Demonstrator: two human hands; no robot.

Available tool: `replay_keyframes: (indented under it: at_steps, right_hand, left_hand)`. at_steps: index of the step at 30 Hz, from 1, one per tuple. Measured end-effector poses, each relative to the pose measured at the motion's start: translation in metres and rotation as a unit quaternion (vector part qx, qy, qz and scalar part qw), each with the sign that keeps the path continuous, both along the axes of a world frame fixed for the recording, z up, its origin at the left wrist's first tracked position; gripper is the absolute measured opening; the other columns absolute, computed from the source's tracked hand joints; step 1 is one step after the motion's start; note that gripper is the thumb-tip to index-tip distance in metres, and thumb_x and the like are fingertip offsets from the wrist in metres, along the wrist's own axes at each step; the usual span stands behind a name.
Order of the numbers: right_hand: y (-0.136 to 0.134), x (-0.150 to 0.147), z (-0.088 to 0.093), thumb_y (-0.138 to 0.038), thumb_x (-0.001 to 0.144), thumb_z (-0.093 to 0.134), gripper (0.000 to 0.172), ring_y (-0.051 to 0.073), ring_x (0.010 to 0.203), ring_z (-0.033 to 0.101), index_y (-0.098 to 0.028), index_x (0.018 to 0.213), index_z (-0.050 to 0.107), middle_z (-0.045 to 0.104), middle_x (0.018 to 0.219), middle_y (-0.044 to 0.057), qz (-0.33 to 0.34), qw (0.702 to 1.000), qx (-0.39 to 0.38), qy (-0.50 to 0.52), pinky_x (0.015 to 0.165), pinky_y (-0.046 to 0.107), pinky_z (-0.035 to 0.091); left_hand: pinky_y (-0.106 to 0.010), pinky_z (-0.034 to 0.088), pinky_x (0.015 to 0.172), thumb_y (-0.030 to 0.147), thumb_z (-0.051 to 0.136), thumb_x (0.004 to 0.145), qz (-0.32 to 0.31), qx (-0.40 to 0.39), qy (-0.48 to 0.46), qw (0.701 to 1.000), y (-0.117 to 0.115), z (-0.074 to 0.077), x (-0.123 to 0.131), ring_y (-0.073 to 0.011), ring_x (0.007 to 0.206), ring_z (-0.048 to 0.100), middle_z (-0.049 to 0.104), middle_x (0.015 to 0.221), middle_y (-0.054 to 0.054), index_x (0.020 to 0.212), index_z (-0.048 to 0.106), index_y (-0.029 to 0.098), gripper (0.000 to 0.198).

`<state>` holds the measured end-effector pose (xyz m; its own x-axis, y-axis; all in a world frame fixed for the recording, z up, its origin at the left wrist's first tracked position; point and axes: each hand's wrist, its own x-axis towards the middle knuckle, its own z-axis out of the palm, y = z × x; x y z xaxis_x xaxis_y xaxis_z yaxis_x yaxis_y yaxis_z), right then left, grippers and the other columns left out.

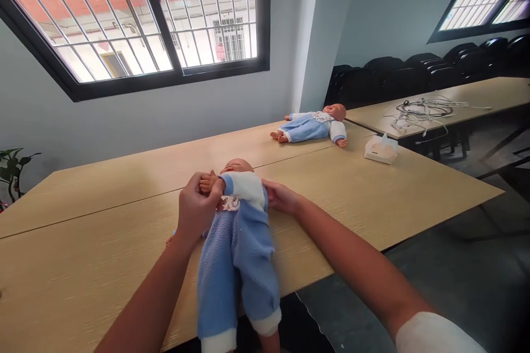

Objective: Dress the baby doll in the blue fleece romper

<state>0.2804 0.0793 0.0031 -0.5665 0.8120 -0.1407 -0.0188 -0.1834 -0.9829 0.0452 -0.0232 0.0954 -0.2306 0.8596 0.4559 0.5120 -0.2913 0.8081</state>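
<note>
My left fingers [194, 185] are closed round the small hand [207, 182] of a doll [254, 226], the thumb lying along its wrist. My right fingers [273, 188] lie against the doll's other side, near its shoulder; their tips are hidden, so I can't tell whether they grip. The doll's white-sleeved arm [245, 184] crosses its upper body, over a patterned bib [229, 203]. It lies on the bench [318, 204], head away from me, blue-trousered legs reaching past the near edge. Its second hand [169, 240] shows just beyond my left wrist. Farther off, a similarly dressed doll [308, 126] lies near a tissue box [380, 150]. Tangled cables [426, 112] cover part of another table [486, 95], with black chairs [397, 74] behind. A barred window [182, 69] faces me.
</note>
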Motion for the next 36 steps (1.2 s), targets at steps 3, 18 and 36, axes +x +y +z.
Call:
replay_keyframes:
  at_steps: [3, 18, 36]
  right_hand:
    - [-0.008, 0.007, -0.003, -0.053, 0.081, 0.075, 0.038, 0.011, 0.052, 0.037, -0.019, 0.092, 0.064, 0.053, 0.063, -0.004, 0.023, 0.999, -0.001, -0.026, 0.049, 0.023, 0.026]
    - [-0.037, 0.023, -0.009, -0.049, 0.105, 0.038, 0.038, 0.020, 0.081, 0.057, -0.021, 0.089, 0.058, 0.062, 0.085, 0.004, -0.221, 0.920, 0.257, -0.196, 0.072, 0.029, 0.043]
    - [-0.031, 0.064, -0.023, -0.058, 0.101, 0.038, 0.041, 0.015, 0.056, 0.055, -0.022, 0.099, 0.058, 0.064, 0.080, 0.002, -0.276, 0.960, -0.013, 0.045, 0.050, 0.026, 0.044]
  left_hand:
    - [-0.023, 0.052, 0.047, 0.038, 0.064, 0.089, -0.004, -0.006, -0.037, 0.999, 0.009, 0.003, -0.002, -0.0148, 0.044, 0.065, 0.064, 0.052, 0.006, 0.088, 0.061, 0.022, 0.016]
    - [-0.025, 0.044, 0.062, 0.043, 0.068, 0.086, 0.010, 0.081, 0.196, 0.977, 0.033, -0.011, 0.066, -0.0148, 0.065, 0.059, 0.064, 0.075, 0.002, 0.084, 0.057, 0.022, 0.024]
    - [-0.033, 0.039, 0.061, 0.053, 0.053, 0.104, -0.314, 0.153, 0.588, 0.730, 0.066, -0.050, 0.126, -0.0232, 0.088, 0.072, 0.073, 0.109, -0.009, 0.121, 0.063, 0.019, 0.039]
